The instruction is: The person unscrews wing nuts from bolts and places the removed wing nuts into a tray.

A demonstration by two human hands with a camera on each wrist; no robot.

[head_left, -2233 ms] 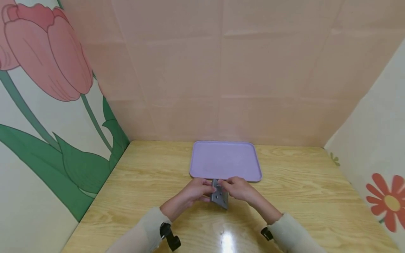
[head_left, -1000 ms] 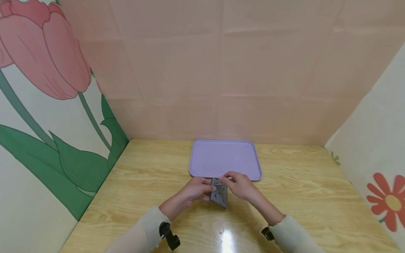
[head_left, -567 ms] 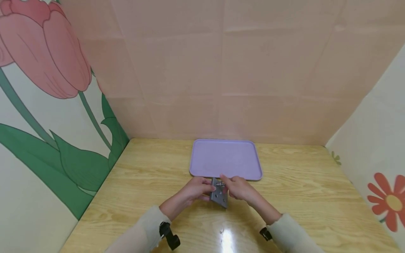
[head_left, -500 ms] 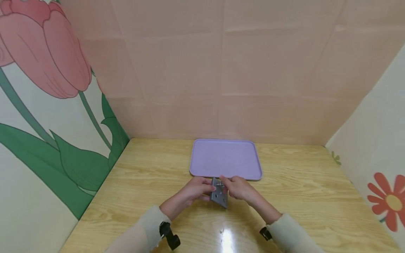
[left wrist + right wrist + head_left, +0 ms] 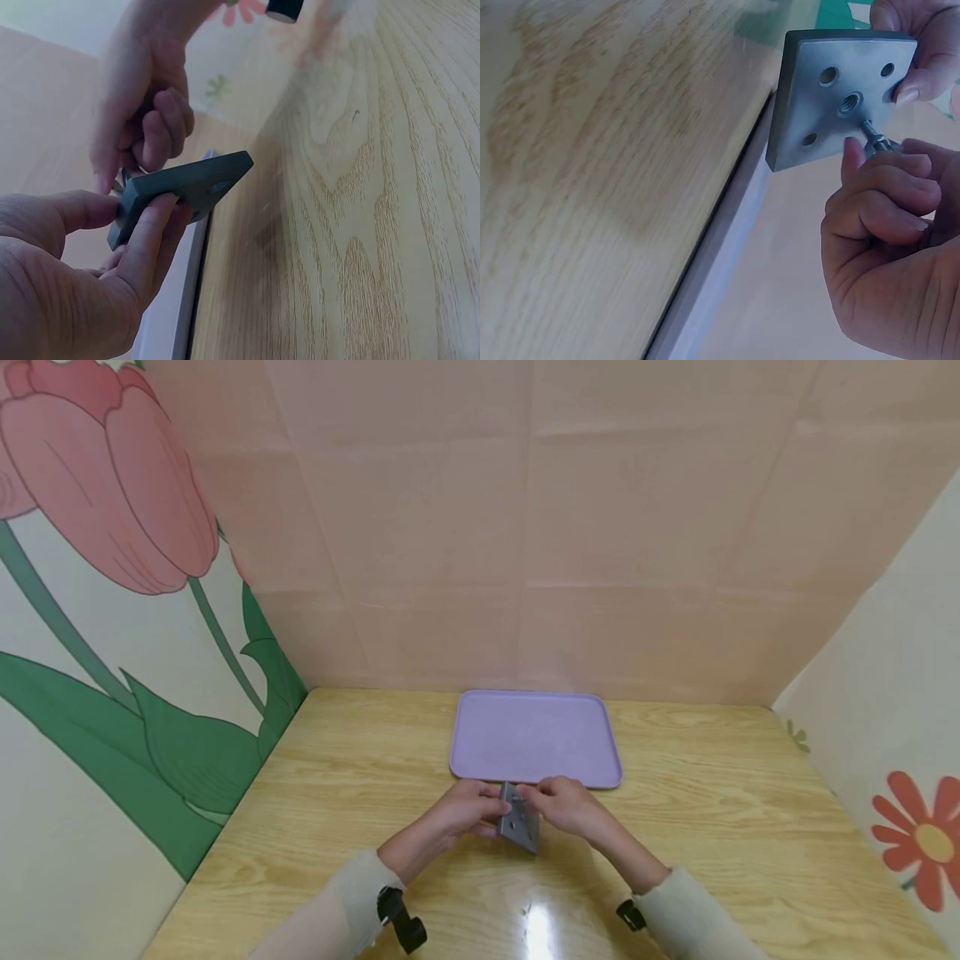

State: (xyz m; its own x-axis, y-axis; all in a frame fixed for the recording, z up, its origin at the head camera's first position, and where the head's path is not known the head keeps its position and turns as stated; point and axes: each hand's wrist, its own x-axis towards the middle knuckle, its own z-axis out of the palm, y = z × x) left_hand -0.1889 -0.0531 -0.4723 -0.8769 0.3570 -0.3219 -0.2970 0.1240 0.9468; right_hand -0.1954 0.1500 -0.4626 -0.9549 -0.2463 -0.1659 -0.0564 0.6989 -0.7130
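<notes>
A square grey metal plate (image 5: 810,105) is held tilted above the table, close to the near edge of the tray. It has round corner holes and a larger threaded hole in the middle. My left hand (image 5: 467,810) grips one edge, thumb on one face and fingers on the other, as the left wrist view shows. A small silver screw (image 5: 877,138) stands at a corner hole of the plate, its tip end at the hole. My right hand (image 5: 566,806) pinches the screw's outer end between thumb and index finger, the other fingers curled; the fingers partly hide the screw.
A light purple tray (image 5: 536,739) lies on the wood-grain table (image 5: 360,752) just beyond my hands, against the back. A pinkish cloth backdrop (image 5: 525,527) rises behind it. Walls with printed flowers flank the table on both sides.
My right fingers lifted from the screw, then extended past it with the screw showing, and now close round it again. My left hand and the plate have stayed nearly still.
</notes>
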